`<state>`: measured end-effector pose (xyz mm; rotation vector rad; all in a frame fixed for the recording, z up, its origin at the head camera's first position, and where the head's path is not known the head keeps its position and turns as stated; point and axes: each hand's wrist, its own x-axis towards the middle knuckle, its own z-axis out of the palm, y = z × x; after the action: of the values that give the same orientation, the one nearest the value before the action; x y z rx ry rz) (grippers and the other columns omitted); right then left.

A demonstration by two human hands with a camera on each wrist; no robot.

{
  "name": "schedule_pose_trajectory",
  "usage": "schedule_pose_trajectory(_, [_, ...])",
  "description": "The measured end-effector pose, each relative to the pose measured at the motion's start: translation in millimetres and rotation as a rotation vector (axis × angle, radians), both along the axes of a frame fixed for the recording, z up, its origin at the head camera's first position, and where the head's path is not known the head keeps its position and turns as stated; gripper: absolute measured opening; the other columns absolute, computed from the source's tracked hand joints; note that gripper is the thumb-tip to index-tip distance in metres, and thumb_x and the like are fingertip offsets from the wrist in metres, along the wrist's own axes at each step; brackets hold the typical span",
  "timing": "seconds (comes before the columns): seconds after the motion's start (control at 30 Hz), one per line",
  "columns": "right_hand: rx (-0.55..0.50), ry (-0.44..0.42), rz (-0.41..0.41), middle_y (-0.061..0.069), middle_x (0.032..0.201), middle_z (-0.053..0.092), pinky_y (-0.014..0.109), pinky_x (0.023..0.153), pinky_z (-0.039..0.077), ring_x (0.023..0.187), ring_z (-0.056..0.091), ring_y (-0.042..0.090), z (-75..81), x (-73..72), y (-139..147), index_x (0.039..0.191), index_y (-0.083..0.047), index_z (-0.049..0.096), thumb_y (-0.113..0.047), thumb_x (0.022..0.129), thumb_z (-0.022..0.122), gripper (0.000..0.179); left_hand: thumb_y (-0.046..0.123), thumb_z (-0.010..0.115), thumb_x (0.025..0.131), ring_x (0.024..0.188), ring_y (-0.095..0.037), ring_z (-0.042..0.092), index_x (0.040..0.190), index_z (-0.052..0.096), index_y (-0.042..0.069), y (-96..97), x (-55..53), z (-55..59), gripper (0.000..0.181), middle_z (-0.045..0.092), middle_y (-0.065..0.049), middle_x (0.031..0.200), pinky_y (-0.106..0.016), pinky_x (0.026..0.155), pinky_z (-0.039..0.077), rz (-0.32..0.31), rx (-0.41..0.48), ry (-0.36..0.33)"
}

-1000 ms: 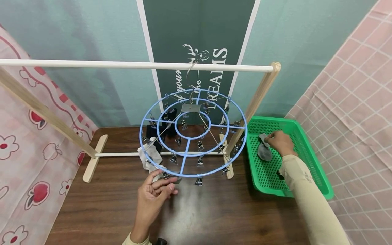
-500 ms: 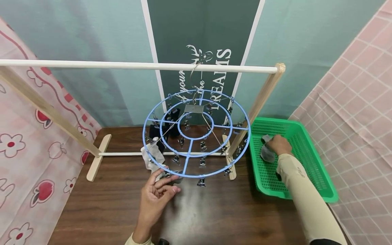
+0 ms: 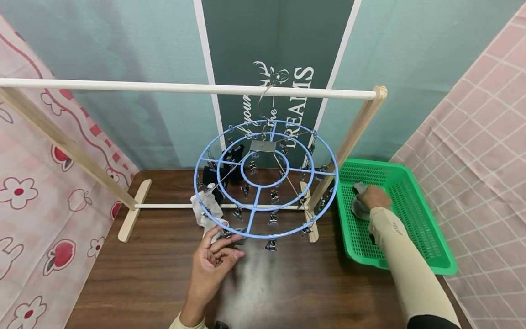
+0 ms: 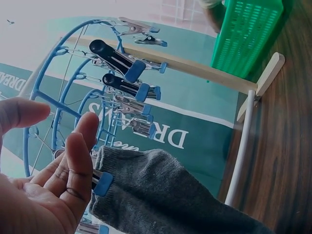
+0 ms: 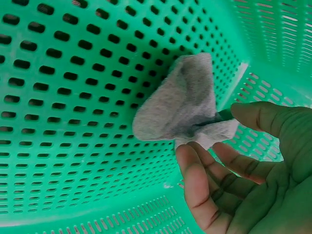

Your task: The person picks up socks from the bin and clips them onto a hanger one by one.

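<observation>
A round blue clip hanger [image 3: 254,209] hangs from the rack, with many metal clips around its rings. My left hand [image 3: 209,265] is at its near edge, fingers bent loosely beside a clip and thumb apart from them. From that clip hangs a dark grey sock [image 4: 146,190], seen in the left wrist view. White socks [image 3: 205,212] and black socks [image 3: 211,180] hang farther round. Inside the green basket [image 3: 427,224], my right hand [image 5: 243,180] touches a light grey sock [image 5: 175,102]. Its thumb and fingertips stand apart at the crumpled edge.
The drying rack's white top bar [image 3: 164,87] crosses in front of the curtain. Its wooden right leg [image 3: 355,132] stands between the hanger and the basket. A dark item [image 3: 372,238] in the basket is partly hidden by the right sleeve. Brown wood tabletop [image 3: 135,283] lies below.
My right hand has moved slightly down and left over the grey sock in the basket. The left hand has stayed by the hanger's clip. The head view has shifted a little.
</observation>
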<state>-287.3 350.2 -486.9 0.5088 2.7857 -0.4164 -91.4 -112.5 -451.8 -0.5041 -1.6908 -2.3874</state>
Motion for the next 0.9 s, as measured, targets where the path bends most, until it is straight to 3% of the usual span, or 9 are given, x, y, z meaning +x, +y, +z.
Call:
schedule_pose_trajectory(0.23, [0.041, -0.003, 0.023, 0.029, 0.08, 0.061, 0.049, 0.057, 0.05, 0.071, 0.061, 0.04, -5.9, -4.7, -1.4, 0.098, 0.014, 0.06, -0.022, 0.093, 0.05, 0.039, -0.027, 0.052, 0.079, 0.082, -0.02, 0.071, 0.137, 0.033, -0.013, -0.7, -0.7, -1.4, 0.063, 0.067, -0.017, 0.113, -0.019, 0.069, 0.054, 0.021, -0.019, 0.045])
schedule_pose_trajectory(0.4, [0.056, 0.008, 0.051, 0.033, 0.083, 0.06, 0.056, 0.065, 0.051, 0.076, 0.061, 0.046, -11.0, -9.8, -3.0, 0.101, 0.017, 0.059, -0.02, 0.095, 0.048, 0.039, -0.027, 0.051, 0.078, 0.084, -0.02, 0.071, 0.142, 0.034, -0.007, -0.6, -1.0, -0.2, 0.069, 0.067, -0.013, 0.116, -0.018, 0.068, 0.053, 0.047, -0.034, 0.03])
schedule_pose_trajectory(0.5, [0.066, 0.024, 0.075, 0.032, 0.081, 0.061, 0.055, 0.062, 0.052, 0.074, 0.061, 0.044, -13.8, -12.0, -4.0, 0.1, 0.017, 0.059, -0.019, 0.095, 0.049, 0.037, -0.026, 0.052, 0.078, 0.085, -0.021, 0.07, 0.144, 0.034, -0.002, -0.2, -1.8, 0.5, 0.073, 0.065, -0.015, 0.118, -0.019, 0.07, 0.054, 0.058, -0.042, 0.032])
schedule_pose_trajectory(0.63, [0.088, 0.047, 0.088, 0.031, 0.078, 0.061, 0.052, 0.057, 0.052, 0.071, 0.062, 0.043, -20.1, -13.9, -2.5, 0.096, 0.016, 0.06, -0.017, 0.095, 0.051, 0.034, -0.027, 0.05, 0.078, 0.09, -0.021, 0.07, 0.146, 0.026, -0.004, 0.1, -4.1, -0.4, 0.076, 0.061, -0.016, 0.126, -0.021, 0.074, 0.054, 0.03, -0.026, 0.084])
schedule_pose_trajectory(0.77, [0.1, 0.061, 0.074, 0.033, 0.08, 0.061, 0.054, 0.059, 0.052, 0.074, 0.062, 0.045, -24.7, -16.3, -1.0, 0.096, 0.015, 0.06, -0.015, 0.094, 0.049, 0.032, -0.026, 0.049, 0.079, 0.095, -0.022, 0.069, 0.14, 0.024, -0.004, 0.8, -4.6, -0.8, 0.07, 0.057, -0.012, 0.133, -0.019, 0.074, 0.052, -0.002, 0.016, 0.095])
schedule_pose_trajectory(0.9, [0.106, 0.061, 0.073, 0.033, 0.082, 0.06, 0.054, 0.062, 0.052, 0.075, 0.062, 0.045, -26.7, -18.6, 0.0, 0.1, 0.016, 0.058, -0.013, 0.096, 0.046, 0.032, -0.026, 0.047, 0.076, 0.099, -0.025, 0.067, 0.12, 0.026, -0.013, 1.1, -4.4, -0.1, 0.05, 0.051, -0.018, 0.138, -0.021, 0.072, 0.052, -0.027, 0.063, 0.123])
